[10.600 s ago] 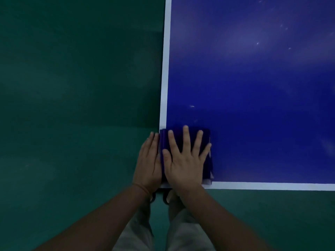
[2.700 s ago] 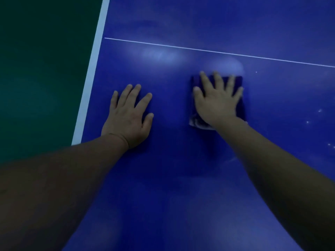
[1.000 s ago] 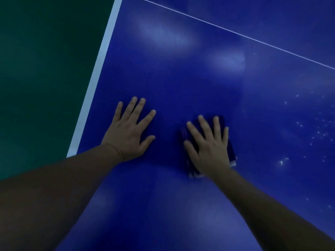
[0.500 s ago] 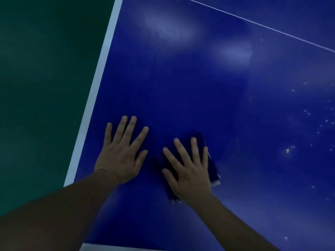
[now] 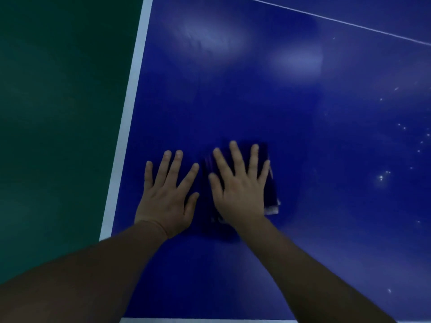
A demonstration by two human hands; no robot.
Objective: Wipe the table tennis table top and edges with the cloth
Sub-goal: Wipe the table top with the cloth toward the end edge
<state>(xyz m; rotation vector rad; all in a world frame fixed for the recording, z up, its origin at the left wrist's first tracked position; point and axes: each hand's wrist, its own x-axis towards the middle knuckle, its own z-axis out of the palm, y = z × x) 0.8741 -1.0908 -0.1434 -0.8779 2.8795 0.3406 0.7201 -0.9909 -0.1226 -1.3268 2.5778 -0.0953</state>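
The person leaned over the near left corner of the desk. The right hand lay flat on the folded dark cloth, fingers straight and spread, its grip released, pressing the cloth down, I judged, so the whole pad rubbed the blue top. The left hand rested bare on the desk just beside the cloth, fingers also straight and holding nothing, likely propping the lean. White specks showed well off to the right, seemingly unwiped. The white side line ran just left of the hands.

Right hand flat on cloth, left hand flat on table
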